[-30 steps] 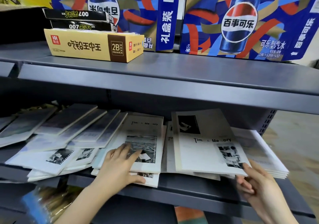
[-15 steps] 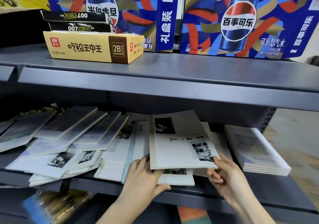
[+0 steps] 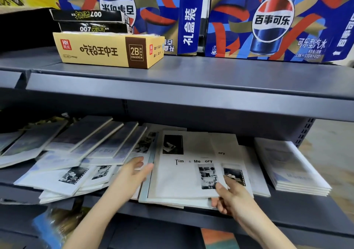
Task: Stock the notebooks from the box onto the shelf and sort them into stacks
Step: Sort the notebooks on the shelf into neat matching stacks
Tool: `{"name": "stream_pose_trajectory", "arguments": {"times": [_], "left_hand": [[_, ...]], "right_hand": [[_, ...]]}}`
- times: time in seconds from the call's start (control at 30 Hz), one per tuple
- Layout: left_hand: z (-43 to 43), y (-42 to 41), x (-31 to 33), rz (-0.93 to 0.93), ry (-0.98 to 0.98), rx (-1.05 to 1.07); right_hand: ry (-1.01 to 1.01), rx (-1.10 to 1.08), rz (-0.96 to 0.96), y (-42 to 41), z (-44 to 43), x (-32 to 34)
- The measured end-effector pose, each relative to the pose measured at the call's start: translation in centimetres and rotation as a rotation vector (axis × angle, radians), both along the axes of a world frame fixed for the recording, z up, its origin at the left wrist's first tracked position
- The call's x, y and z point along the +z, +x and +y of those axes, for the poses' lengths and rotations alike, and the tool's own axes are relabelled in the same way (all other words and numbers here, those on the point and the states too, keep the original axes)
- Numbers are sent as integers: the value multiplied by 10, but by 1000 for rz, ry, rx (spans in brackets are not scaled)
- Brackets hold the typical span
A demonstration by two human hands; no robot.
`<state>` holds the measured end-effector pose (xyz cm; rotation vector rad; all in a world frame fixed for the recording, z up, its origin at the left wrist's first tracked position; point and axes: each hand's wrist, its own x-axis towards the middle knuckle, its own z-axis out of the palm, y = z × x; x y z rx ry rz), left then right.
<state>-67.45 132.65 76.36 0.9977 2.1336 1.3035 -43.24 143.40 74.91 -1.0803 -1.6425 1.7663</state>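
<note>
The top notebook [image 3: 183, 164] lies flat and face up on the lower shelf [image 3: 172, 218], right of the middle. Its long axis runs from the shelf's front edge toward the back. The title "Time & Memory" reads upright to me, so the head of the cover points to the back. It sits on a loose pile of like notebooks [image 3: 247, 164], whose edges show past it on the right and along the front.

Toward the shelf's right end, apart from the pile, a squared stack [image 3: 293, 168] lies with its long axis angled back and to the left. Over the left half, fanned notebooks [image 3: 76, 149] overlap one another, most slanting back and to the right.

The shelving is dark grey metal. On the upper shelf [image 3: 172, 80] a yellow eraser box [image 3: 107, 51] stands near the left, with two black boxes [image 3: 90, 15] behind it and blue cola cartons [image 3: 268, 18] along the back. A pale floor [image 3: 333, 143] shows past the right end.

My left hand [image 3: 132, 174] has its fingers nearly straight and close together, their tips against the pile's left edge, holding nothing. My right hand [image 3: 231, 197] pinches the top notebook's near right corner, thumb on the cover and fingers curled under the front edge. I cannot tell how many notebooks lie in that pinch.
</note>
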Motion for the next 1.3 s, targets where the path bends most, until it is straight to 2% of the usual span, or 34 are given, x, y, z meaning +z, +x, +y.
{"name": "stream_pose_trajectory", "arguments": {"times": [0.07,0.2,0.27,0.33,0.43,0.5,0.67,0.8,0.9,1.17,1.3], "left_hand": [[10,1,-3,152,-131,39],[24,11,-2,134,-200,87],[26,16,-1,152,-214,102],[27,17,-1,104,-197,118],[27,22,3,-96,-132,68],[26,28,3,-126,-96,15],[24,40,-3,-241,108,-51],[23,44,-8,-303,226,-47],[27,48,-9,-315,258,-63],[51,55,1,-285,269,-44],[61,52,-6,-229,193,-2]], "right_hand": [[122,76,-152,0,0,6],[319,83,-412,-1,0,6],[411,44,-481,-1,-2,3],[344,12,-432,-4,-7,2],[87,-91,-239,-9,-10,3],[10,-139,-172,-9,-8,7],[-97,-13,-147,-2,2,22],[-57,70,-41,9,8,21],[-69,22,77,13,15,22],[-103,-127,124,9,34,23],[-108,-131,103,7,39,19]]}}
